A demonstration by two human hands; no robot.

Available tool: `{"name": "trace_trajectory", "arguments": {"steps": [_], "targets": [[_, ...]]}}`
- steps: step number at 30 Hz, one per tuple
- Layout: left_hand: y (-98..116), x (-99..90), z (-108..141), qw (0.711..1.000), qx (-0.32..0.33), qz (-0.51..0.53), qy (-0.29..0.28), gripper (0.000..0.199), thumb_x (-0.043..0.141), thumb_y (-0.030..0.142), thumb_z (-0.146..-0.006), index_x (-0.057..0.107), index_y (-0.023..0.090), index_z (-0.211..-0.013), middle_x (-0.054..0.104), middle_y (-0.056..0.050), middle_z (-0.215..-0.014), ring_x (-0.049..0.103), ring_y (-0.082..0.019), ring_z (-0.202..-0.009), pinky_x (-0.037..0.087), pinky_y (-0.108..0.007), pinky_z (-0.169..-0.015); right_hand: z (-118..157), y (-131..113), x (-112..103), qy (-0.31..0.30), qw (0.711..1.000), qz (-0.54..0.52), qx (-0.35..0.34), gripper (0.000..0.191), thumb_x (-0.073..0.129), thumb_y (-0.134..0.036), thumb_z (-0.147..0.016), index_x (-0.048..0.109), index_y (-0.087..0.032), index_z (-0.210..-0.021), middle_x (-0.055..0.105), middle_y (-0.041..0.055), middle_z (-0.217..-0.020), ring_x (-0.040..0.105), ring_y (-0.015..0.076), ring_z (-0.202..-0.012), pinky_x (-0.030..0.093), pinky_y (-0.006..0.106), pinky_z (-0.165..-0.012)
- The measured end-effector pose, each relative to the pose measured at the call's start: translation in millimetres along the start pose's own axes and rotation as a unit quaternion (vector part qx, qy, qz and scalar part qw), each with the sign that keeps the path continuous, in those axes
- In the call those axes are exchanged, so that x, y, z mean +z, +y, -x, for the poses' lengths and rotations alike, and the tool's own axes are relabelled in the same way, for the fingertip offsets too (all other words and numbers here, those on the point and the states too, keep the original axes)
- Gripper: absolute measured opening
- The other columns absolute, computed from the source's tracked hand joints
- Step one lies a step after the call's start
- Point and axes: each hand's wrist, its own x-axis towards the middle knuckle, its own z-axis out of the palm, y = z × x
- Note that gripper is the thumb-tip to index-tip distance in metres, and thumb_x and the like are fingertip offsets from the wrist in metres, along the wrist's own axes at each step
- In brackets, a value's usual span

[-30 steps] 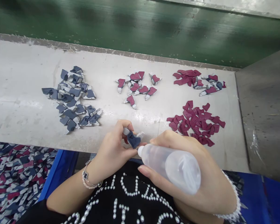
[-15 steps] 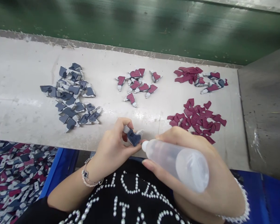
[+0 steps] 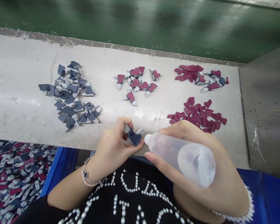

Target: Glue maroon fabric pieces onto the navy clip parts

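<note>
A small piece (image 3: 134, 137), dark blue with grey ends, is pinched in the left hand (image 3: 112, 147), above the counter's (image 3: 79, 138) near edge. Its hollow side faces up. Some dark red shows beside it, maybe part of it; fingers hide that. A cloudy plastic bottle (image 3: 170, 149) lies tipped in the right hand (image 3: 224, 177), its white tip (image 3: 147, 139) just beside the piece.

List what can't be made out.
Head view:
Underside of the small blue and grey plastic part: turned away in the left hand.
Near edge of the pile of flat crimson pieces: behind the right hand.
Rest of the blue plastic crate: cut off at left.
Any drop at the tip of the translucent bottle: too small.
</note>
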Motion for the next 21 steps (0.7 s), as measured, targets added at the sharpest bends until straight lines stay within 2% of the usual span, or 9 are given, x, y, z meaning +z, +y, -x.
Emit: {"name": "trace_trajectory", "arguments": {"steps": [3,8,14,21], "targets": [[-0.5,-0.9,-0.3,1.000,0.006,-0.002,0.008,0.038,0.078,0.027,-0.074,0.048,0.025,-0.097,0.063,0.005,-0.075,0.061,-0.011,-0.058,0.048,-0.021,-0.050,0.0,-0.1,-0.1,0.005,1.000,-0.005,-0.003,0.017,0.071,-0.028,-0.088,0.056,-0.025,-0.095,0.065,-0.0010,-0.070,0.063,0.0173,-0.054,0.049,0.031,-0.045],[-0.6,-0.7,0.0,1.000,0.006,0.002,-0.004,0.041,0.080,0.027,-0.073,0.047,0.025,-0.097,0.063,0.005,-0.076,0.062,-0.011,-0.059,0.049,-0.020,-0.050,2.3,-1.3,-2.4,-0.025,1.000,0.003,0.019,0.016,0.072,-0.028,-0.088,0.057,-0.024,-0.092,0.064,-0.0020,-0.068,0.061,0.0155,-0.051,0.047,0.031,-0.044],[0.2,-1.6,0.0,1.000,0.008,0.012,-0.009,0.039,0.079,0.029,-0.074,0.048,0.025,-0.097,0.065,0.004,-0.078,0.063,-0.012,-0.061,0.049,-0.021,-0.050,0.8,-0.8,-3.6,0.008,1.000,-0.022,0.015,0.021,0.075,-0.029,-0.085,0.056,-0.026,-0.092,0.065,-0.0035,-0.068,0.062,0.0149,-0.052,0.046,0.028,-0.041],[-2.3,0.0,0.7,1.000,-0.002,0.015,-0.018,0.039,0.079,0.024,-0.073,0.048,0.026,-0.096,0.063,0.005,-0.076,0.060,-0.011,-0.058,0.048,-0.022,-0.051,-1.5,0.5,0.9,-0.005,0.999,-0.045,0.016,0.021,0.077,-0.028,-0.082,0.059,-0.025,-0.092,0.068,-0.0026,-0.074,0.066,0.0152,-0.058,0.051,0.026,-0.048]]}}
